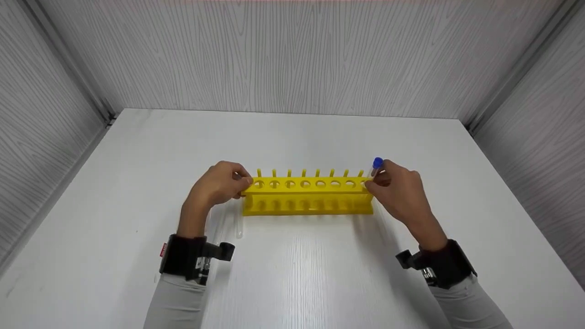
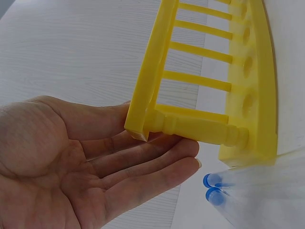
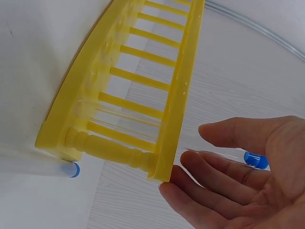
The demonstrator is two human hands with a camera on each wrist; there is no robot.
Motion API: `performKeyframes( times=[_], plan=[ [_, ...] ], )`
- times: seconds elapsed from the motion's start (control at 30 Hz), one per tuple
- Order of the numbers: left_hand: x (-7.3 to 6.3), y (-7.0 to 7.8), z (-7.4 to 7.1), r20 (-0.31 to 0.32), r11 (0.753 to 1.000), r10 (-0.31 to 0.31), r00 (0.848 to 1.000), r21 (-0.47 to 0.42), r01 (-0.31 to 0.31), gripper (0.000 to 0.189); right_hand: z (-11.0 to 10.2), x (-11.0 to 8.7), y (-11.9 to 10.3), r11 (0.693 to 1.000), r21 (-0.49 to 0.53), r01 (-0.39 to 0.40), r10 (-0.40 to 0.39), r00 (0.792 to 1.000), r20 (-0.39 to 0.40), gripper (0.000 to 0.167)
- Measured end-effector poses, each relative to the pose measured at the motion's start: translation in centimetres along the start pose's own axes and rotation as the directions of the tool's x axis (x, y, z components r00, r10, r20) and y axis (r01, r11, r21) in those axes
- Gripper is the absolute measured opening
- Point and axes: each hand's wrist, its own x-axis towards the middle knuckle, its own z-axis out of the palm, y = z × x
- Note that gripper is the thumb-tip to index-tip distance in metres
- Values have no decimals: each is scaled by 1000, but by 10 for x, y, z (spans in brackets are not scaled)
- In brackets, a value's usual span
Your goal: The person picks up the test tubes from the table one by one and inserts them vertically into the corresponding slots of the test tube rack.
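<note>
A yellow test tube rack [image 1: 307, 186] stands on the table between both hands, with a row of holes and pegs behind it. My left hand [image 1: 219, 185] pinches the rack's left end; in the left wrist view the thumb lies against the top bar, fingers behind it. A clear test tube with a blue cap [image 1: 377, 162] stands in the rightmost hole. Around its upper part is my right hand [image 1: 400, 189], thumb and fingers apart in the right wrist view. One fingertip is close to the tube; whether it touches cannot be told.
Beside the left hand lie clear test tubes [image 1: 238, 224]; two blue caps [image 2: 215, 195] show in the left wrist view. Another capped tube [image 3: 43, 167] lies near the rack's right end. Grey panels [image 1: 292, 59] wall the white table [image 1: 292, 141] at back and sides.
</note>
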Motion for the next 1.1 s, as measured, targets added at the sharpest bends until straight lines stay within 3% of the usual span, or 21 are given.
performKeyframes(
  times=[0.47, 1.1],
  plan=[
    [-2, -2, -1, 6, 1000, 5, 1000, -1, -5, 35, -1, 1, -2, 1000, 5, -26, 26, 998, 52, 18],
    [-1, -2, 0, -6, 1000, 14, 1000, 8, -14, 35, -2, 2, 0, 1000, 16, -10, 9, 998, 59, 19]
  ],
)
